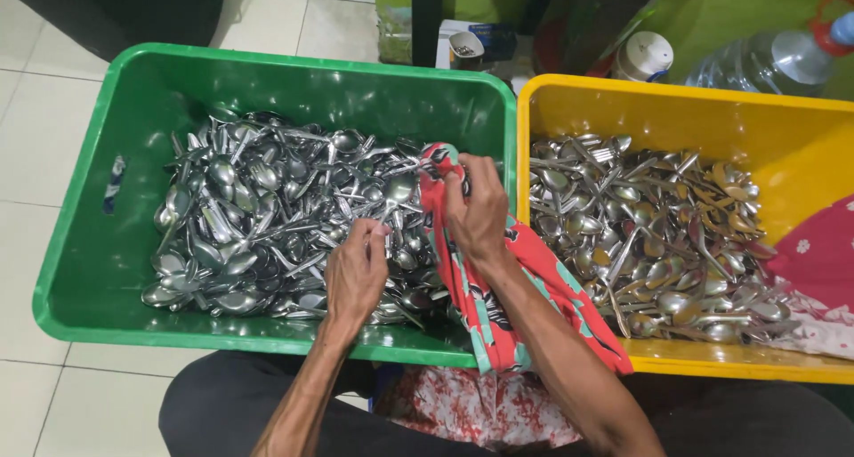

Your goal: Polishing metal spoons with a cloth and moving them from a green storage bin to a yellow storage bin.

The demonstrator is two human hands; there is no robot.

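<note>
Left of frame: green tub (98,270), heaped spoons and forks (267,217). Centre: your left hand (354,275), fingers pinching cutlery; your right hand (478,212) gripping the red patterned cloth (498,319). Wipe pieces singly. Right: yellow tub (801,145), more cutlery (649,234).

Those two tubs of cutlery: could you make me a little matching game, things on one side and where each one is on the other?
Things:
1. green tub
2. yellow tub
3. red patterned cloth
4. clear water bottle

Places:
A. on the floor behind the yellow tub
B. on the right, holding spoons and forks
C. on the left, under both hands
D. draped over the rim of the green tub, gripped by the right hand

Pairs: 1-C, 2-B, 3-D, 4-A. The left hand reaches into the cutlery in the green tub.
</note>
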